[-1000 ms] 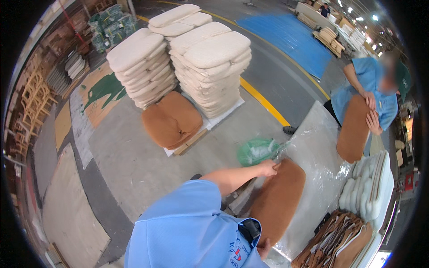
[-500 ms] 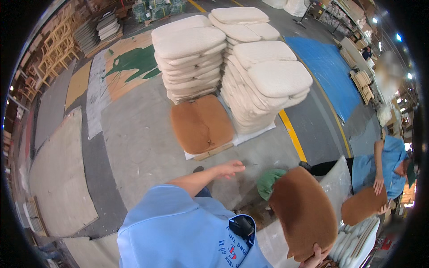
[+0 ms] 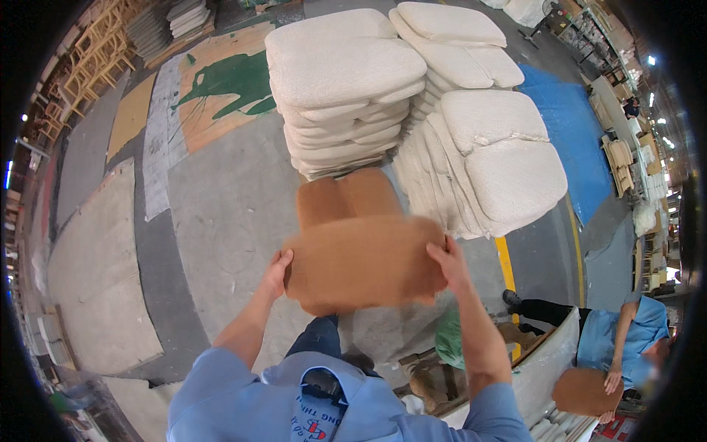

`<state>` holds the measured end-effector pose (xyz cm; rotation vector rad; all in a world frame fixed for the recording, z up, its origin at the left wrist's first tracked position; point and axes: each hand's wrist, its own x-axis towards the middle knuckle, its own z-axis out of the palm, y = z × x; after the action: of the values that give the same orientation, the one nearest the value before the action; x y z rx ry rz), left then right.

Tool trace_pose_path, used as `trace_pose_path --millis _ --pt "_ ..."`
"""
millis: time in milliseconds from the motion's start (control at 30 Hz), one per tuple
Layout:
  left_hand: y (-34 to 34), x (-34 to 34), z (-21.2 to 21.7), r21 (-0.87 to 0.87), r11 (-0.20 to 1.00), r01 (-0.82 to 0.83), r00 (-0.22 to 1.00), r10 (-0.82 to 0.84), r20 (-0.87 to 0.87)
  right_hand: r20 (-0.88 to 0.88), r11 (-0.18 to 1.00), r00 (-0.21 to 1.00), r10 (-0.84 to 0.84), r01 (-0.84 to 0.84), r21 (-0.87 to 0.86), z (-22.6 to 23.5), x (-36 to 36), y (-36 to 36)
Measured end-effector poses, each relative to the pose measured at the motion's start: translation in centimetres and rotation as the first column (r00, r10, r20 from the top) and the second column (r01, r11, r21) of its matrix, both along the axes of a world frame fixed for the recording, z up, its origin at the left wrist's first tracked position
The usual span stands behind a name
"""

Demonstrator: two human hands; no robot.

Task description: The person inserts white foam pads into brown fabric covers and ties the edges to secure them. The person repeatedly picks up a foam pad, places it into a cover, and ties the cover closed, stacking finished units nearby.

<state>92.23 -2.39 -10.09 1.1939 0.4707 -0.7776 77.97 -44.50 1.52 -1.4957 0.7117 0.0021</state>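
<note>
I hold a brown seat cushion [image 3: 361, 265] by its two ends in front of me, above the floor. My left hand [image 3: 278, 272] grips its left end, with the thumb on the near face. My right hand [image 3: 449, 265] grips the right end in the same way. The cushion's edges are a little blurred, and a second layer may show along its lower edge. Just beyond it lies more brown cushioning [image 3: 346, 193] with a crease down the middle, partly hidden by the held piece. Tall stacks of white cushions [image 3: 342, 74] stand behind that.
More white cushions [image 3: 508, 177] are piled at the right. A green bag [image 3: 451, 339] sits near my right forearm. At lower right a co-worker in a blue shirt [image 3: 633, 331] handles another brown cushion [image 3: 587, 391]. Wooden chair frames [image 3: 99, 51] stand far left.
The brown cushion has moved from my right side to in front of me. My left hand, empty before, now grips its other end. The stacks appear closer.
</note>
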Motion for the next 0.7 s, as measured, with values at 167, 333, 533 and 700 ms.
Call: trace_pose_path --millis 167,333,533,700 --pt "-2.9 7.6 -1.6 0.35 0.937 0.009 0.985 -0.067 0.156 -0.083 0.823 0.997 0.007 -0.053 -0.565 -3.8 9.3 -3.9" --pt "1.5 8.1 -3.8 0.719 0.693 -0.049 0.951 -0.186 0.245 -0.504 0.805 0.846 0.173 -0.416 -0.423 -9.1 4.3 -1.1" --pt "-1.1 6.0 -5.5 0.667 0.716 0.207 0.976 -0.194 -0.095 -0.814 0.887 0.564 0.137 -0.436 -0.153 -16.4 -24.3 4.8" --pt "-4.0 7.1 -4.5 0.777 0.44 0.45 0.833 -0.522 -0.187 -0.929 0.977 0.339 0.147 0.096 0.19 -12.4 -35.2 14.0"
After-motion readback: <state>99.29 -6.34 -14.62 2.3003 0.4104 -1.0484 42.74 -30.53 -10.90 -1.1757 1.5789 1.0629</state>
